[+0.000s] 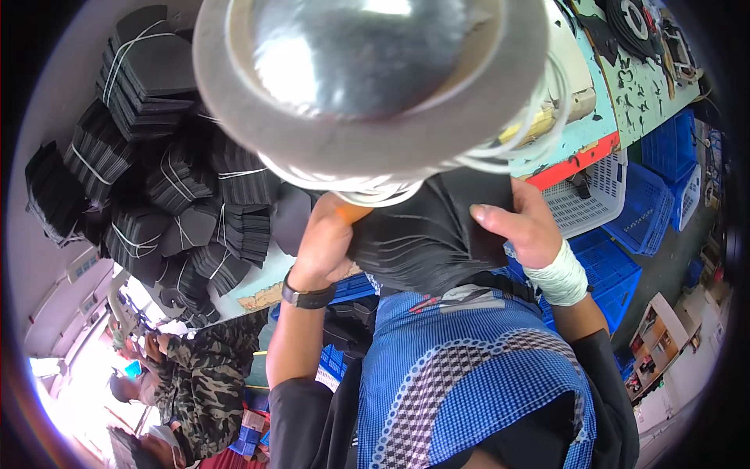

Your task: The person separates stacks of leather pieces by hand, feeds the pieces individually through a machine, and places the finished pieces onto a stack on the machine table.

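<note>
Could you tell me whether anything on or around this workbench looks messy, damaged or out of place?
Yes: black offcut scraps lie scattered over the light green bench top, and its edge strip looks chipped. The tied black bundles sit in a loose, tilted heap rather than neat stacks.

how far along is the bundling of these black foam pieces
Done: many tied bundles of black pieces, each bound with white string, lie heaped on the table at the left. In hand: the left hand and right hand both grip one loose stack of black pieces below the string spool; no string shows around it yet. What remains cannot be told.
</note>
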The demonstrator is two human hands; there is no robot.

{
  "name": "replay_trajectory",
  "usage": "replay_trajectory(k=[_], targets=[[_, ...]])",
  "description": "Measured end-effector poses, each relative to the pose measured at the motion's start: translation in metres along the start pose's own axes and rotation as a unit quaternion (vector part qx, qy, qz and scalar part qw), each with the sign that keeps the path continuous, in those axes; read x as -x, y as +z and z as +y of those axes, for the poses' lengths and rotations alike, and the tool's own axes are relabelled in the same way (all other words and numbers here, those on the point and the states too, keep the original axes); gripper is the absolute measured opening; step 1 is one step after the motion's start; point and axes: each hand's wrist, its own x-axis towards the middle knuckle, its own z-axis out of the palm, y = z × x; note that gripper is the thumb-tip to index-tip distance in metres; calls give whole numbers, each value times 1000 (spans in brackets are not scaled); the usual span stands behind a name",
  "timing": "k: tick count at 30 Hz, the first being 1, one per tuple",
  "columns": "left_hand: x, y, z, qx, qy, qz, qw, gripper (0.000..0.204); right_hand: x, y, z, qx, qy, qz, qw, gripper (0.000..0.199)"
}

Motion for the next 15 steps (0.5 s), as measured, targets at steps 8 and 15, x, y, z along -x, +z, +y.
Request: replay_trajectory(k=[8,15], targets=[[9,-6,-1,132,18,-7,991,37,-2,3,-1,41,-18,4,999,37],[2,5,5,-51,26,23,998,29,4,2,-2,14,26,-6,1000,37]])
